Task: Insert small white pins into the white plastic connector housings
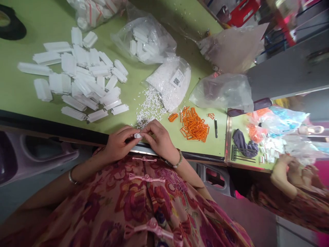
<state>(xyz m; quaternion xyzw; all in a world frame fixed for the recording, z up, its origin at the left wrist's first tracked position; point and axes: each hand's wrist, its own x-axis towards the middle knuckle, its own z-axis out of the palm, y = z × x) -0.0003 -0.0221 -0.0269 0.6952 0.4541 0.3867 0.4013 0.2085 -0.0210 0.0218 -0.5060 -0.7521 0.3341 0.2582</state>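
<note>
At the table's front edge, my left hand [118,142] is closed around a small white plastic housing [138,136], whose end sticks out past the fingertips. My right hand [158,140] meets it there, thumb and fingers pinched at the end of the housing; anything smaller between those fingertips is hidden. Just beyond the hands lies a spread of tiny white pins [151,106], spilling from a clear bag [171,80] with a label. Orange plastic frames [194,125] are heaped to the right of my right hand. A pile of white plastic housings [84,77] covers the table at left.
A black cutter-like tool [216,128] lies right of the orange frames. Plastic bags [145,39] stand at the back, and black tape [10,24] at far left. A co-worker's hands [288,169] are busy at the adjoining table, near a dark cloth [244,142].
</note>
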